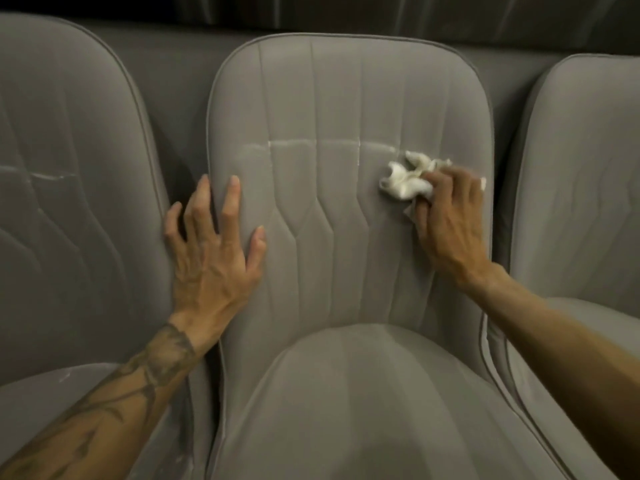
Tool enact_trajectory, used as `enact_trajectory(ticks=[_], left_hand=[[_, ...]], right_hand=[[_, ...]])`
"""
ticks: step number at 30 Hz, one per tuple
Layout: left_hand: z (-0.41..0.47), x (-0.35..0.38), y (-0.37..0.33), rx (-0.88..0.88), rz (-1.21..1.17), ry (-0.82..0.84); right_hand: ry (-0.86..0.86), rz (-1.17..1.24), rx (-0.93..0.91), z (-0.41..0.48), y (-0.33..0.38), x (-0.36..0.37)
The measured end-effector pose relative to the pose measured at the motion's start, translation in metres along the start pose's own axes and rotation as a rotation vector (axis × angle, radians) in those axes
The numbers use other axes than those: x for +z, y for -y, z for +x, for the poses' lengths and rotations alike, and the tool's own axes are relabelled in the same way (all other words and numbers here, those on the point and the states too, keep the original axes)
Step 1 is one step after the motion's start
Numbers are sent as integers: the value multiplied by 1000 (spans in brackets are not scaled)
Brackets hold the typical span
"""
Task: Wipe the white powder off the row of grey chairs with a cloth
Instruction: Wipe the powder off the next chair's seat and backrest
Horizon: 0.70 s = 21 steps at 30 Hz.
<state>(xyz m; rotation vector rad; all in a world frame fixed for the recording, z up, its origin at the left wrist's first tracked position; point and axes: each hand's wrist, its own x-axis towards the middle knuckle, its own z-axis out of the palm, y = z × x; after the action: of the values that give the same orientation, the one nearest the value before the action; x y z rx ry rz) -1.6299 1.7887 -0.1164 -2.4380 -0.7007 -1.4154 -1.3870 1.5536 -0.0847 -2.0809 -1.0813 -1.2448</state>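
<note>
A grey stitched chair back (pixel 346 98) fills the middle of the view, with its seat cushion (pixel 363 410) below. A thin streak of white powder (pixel 311 144) runs across the back along a horizontal seam. My right hand (pixel 450 223) presses a crumpled white cloth (pixel 408 181) against the back at the right end of that streak. My left hand (pixel 211 251) lies flat with fingers spread on the chair back's left edge, holding nothing.
A second grey chair (pixel 69 168) stands at the left, with white powder marks (pixel 52 175) on its back and specks on its seat (pixel 64 377). A third grey chair (pixel 588 168) stands at the right. A dark curtain (pixel 415 12) hangs behind the row.
</note>
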Motion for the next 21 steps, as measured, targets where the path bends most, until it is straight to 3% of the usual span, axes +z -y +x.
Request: enact_trajectory(ticks=[5,10,14,17,21], left_hand=[[-2,0,0,1,-20,-3],[-5,6,-1,-3,-55,-37],[-6,7,-1,-10,-96,-47],[-6,6,0,-13,-121,-45],[-6,5,-1,-28,-137,-38]], right_hand=[[-14,-32,-109,34,-12,2],[-200,-8,8,79,-9,3],[-48,-45,-170,34,-14,10],[15,-105,-280,59,-24,-1],[-107,-68,-119,107,-19,-5]])
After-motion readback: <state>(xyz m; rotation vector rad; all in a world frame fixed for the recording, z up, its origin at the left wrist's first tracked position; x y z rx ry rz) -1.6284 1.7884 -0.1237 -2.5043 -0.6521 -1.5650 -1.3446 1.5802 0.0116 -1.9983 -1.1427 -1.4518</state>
